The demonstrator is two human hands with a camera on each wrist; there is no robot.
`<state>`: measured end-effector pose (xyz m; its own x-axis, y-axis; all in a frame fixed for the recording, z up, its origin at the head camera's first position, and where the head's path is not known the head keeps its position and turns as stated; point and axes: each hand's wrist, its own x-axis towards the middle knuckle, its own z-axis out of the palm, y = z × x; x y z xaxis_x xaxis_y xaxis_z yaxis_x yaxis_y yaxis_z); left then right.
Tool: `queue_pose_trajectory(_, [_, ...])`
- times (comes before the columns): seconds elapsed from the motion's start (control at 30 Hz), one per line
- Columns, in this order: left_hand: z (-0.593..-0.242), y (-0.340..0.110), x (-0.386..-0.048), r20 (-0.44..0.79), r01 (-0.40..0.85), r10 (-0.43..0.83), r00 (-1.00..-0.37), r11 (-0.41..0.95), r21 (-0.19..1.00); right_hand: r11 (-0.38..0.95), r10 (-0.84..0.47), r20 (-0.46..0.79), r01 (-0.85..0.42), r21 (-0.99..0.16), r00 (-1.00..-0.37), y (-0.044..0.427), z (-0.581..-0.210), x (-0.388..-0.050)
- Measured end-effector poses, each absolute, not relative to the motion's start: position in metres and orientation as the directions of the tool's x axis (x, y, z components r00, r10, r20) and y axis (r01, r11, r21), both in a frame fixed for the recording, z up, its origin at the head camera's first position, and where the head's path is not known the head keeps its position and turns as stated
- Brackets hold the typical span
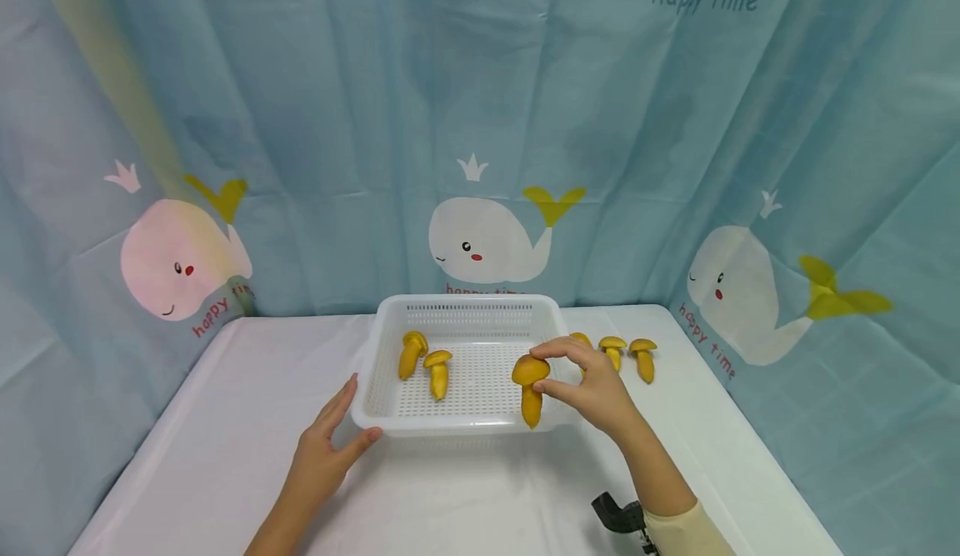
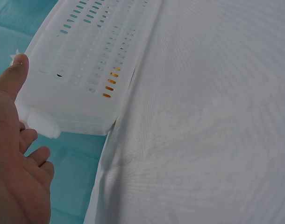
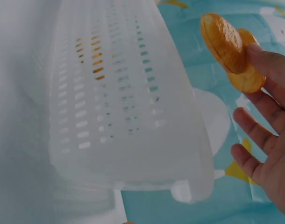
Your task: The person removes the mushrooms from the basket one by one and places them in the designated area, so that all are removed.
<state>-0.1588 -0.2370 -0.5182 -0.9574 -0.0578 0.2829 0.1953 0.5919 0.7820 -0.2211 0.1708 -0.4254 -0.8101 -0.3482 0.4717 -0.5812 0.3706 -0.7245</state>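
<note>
A yellow-brown mushroom (image 1: 531,407) hangs upright over the front right part of a white plastic basket (image 1: 457,433). My right hand (image 1: 596,385) pinches it by the cap between thumb and fingers; in the right wrist view, the other fingers (image 3: 254,128) are spread away from the mushroom (image 3: 222,42). Inside the basket, on its left side, lie two more mushrooms, one (image 1: 412,354) by the left wall and one (image 1: 438,374) beside it. At the basket's front left corner is my left hand (image 1: 318,460), thumb and fingers spread around the corner, thumb at the rim.
Right of the basket, several mushrooms lie on the white-covered table (image 1: 480,498), among them one at the far right (image 1: 643,360) and one beside it (image 1: 612,349); another is partly hidden by my right hand. A blue whale-print curtain (image 1: 360,164) encloses the table's back and sides.
</note>
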Motion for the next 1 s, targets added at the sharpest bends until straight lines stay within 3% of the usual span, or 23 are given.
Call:
queue_pose_trajectory(0.3, [-0.518, -0.238, -0.159, 0.282, 0.193, -0.060, -0.957, 0.595, 0.780, 0.391, -0.276, 0.409, -0.491, -0.779, -0.870, 0.189, -0.422, -0.227])
queue_pose_trajectory(1.0, [-0.517, -0.237, -0.159, 0.256, 0.172, -0.062, -0.965, 0.589, 0.790, 0.464, -0.205, 0.363, -0.417, -0.782, -0.909, 0.232, -0.417, -0.235])
